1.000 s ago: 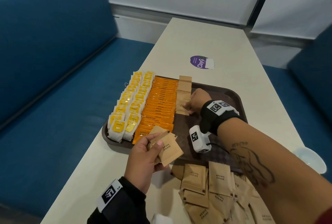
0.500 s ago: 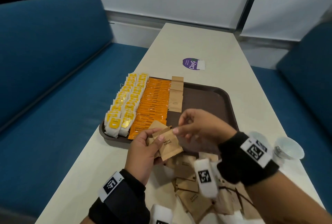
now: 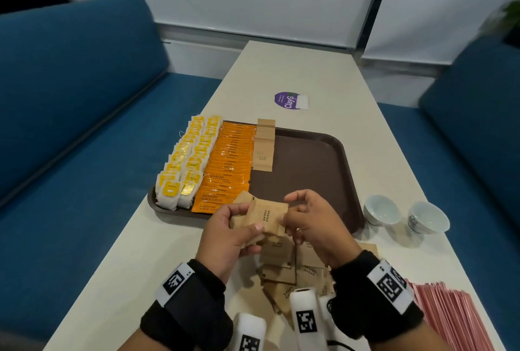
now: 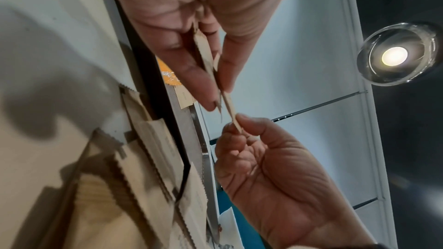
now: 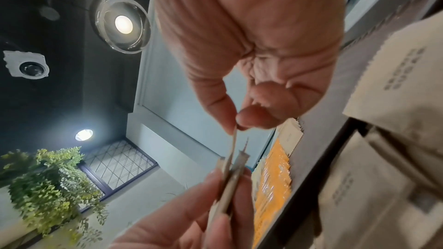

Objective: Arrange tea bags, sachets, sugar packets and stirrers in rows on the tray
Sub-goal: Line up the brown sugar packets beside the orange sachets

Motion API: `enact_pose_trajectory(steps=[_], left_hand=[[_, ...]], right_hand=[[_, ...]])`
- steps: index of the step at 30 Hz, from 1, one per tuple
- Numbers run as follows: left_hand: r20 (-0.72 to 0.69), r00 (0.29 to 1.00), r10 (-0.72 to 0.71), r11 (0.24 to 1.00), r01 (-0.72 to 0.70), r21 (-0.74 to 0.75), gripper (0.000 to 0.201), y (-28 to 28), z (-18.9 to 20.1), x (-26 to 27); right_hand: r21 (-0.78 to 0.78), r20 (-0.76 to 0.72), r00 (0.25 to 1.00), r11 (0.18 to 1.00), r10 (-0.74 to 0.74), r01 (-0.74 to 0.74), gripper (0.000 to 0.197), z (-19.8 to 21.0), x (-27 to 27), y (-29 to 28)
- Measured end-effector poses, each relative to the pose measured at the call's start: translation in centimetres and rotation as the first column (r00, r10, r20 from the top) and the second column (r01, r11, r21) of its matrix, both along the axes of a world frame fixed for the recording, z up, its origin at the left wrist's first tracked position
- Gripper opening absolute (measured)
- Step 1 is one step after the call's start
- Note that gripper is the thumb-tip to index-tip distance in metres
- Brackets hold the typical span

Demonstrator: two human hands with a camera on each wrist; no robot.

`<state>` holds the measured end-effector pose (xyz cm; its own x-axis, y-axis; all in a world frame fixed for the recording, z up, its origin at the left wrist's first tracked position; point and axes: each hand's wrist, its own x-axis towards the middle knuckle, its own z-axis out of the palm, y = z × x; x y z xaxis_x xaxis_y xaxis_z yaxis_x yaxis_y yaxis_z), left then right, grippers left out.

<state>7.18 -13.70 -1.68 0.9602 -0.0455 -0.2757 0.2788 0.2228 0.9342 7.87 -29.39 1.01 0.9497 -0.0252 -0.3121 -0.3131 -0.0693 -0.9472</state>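
**Brown sugar packet pinched between both hands above the tray's near edge**

I see my left hand (image 3: 225, 234) gripping a small stack of brown sugar packets (image 3: 263, 217), thumb on top and fingers curled beneath. My right hand (image 3: 311, 225) meets it from the other side — thumb and forefinger pinch the right edge of the top packet, the other fingers loosely curled. From the left wrist view the packets stand edge-on between the two sets of fingertips.

Just beyond my fingers lies the brown tray (image 3: 315, 159). On it, beyond my left fingers, run two rows of yellow-tagged tea bags (image 3: 187, 165), then a row of orange coffee sachets (image 3: 229, 165), then a short row of sugar packets (image 3: 264, 145).

Below my palms a loose heap of sugar packets (image 3: 284, 269) covers the table (image 3: 318, 69). Right of my right wrist sit pink stirrers (image 3: 450, 314) — two white cups (image 3: 405, 212) stand beyond them.
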Motion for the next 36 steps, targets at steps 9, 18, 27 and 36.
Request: enact_pose_trajectory(steps=[9, 18, 27, 36], left_hand=[[0.019, 0.993, 0.117, 0.993, -0.117, -0.005, 0.030, -0.1, 0.2, 0.5], [-0.035, 0.995, 0.090, 0.995, -0.091, -0.029, 0.022, 1.0, -0.5, 1.8], [-0.129, 0.986, 0.105, 0.994, -0.103, 0.026, 0.035, 2.2, -0.6, 3.8], [-0.105, 0.991, 0.080, 0.997, -0.079, 0.016, 0.037, 2.8, -1.3, 3.9]], right_hand=[[0.017, -0.065, 0.991, 0.994, 0.113, -0.112, 0.011, -0.1, -0.3, 1.3], [-0.114, 0.082, 0.993, 0.989, -0.080, 0.089, 0.008, 3.8, 8.1, -0.4], [-0.489, -0.301, 0.952, 0.847, 0.062, -0.210, 0.018, 0.5, 16.8, -0.2], [-0.575, -0.494, 0.869, 0.745, 0.012, -0.338, 0.016, -0.3, 18.9, 1.2]])
